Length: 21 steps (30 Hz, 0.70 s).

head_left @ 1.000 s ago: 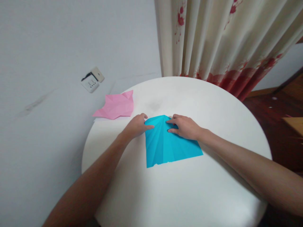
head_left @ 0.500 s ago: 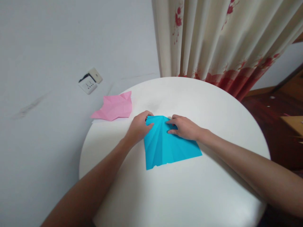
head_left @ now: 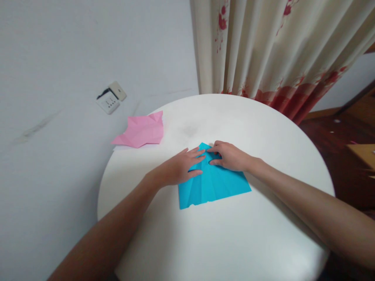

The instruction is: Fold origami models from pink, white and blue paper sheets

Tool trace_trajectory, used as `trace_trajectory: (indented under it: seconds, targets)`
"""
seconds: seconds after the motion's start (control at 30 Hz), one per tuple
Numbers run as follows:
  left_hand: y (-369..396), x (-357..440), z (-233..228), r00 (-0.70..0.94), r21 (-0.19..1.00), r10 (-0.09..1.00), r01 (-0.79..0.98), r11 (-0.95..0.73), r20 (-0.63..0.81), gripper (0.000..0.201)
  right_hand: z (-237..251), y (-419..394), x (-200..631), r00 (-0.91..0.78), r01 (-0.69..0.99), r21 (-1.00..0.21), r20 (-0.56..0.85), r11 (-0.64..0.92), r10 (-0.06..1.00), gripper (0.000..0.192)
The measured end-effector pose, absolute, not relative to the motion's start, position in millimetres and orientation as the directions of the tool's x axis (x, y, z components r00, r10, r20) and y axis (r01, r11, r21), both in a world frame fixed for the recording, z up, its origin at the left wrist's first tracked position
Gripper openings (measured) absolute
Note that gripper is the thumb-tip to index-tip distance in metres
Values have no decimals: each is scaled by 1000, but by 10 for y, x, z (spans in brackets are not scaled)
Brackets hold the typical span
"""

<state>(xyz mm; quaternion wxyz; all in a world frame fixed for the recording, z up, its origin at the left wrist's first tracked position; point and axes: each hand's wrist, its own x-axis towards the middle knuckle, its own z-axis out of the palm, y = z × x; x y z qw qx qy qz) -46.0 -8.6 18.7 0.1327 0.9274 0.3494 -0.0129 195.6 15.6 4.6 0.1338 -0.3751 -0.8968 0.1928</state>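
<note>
A creased sheet of blue paper (head_left: 216, 185) lies on the white round table, with folds fanning out from its pointed far end and small ragged nicks in its near edge. My left hand (head_left: 183, 166) rests flat across the paper's left part with its fingers spread, covering that side. On the right part sits my right hand (head_left: 231, 156), its index fingertip near the far point and its thumb apart, touching the paper. Some of its other fingers are curled and partly hidden. Both sets of fingertips nearly meet near the far end.
Pink creased paper (head_left: 143, 130) lies at the far left edge of the table (head_left: 222, 242), over a white sheet. A wall with a socket (head_left: 109, 102) borders the left side. A patterned curtain (head_left: 252, 58) hangs behind. A wooden surface (head_left: 365, 156) stands at the right.
My left hand has gone from gripping the paper's upper left edge to lying flat with fingers spread over it. The far left part now looks folded down. My right hand has barely moved.
</note>
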Motion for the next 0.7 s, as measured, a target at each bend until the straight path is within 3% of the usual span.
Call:
trace_trajectory:
  seconds: [0.2,0.7]
  targets:
    - [-110,-458,206,764,274,639,636,-721,-92,48,22,151,1939,-668,623,-436,135,649,732,26]
    - [-115,-447,203,826,324,557,552,-768,-87,44,45,97,1896,-641,656,-424,124,624,757,24]
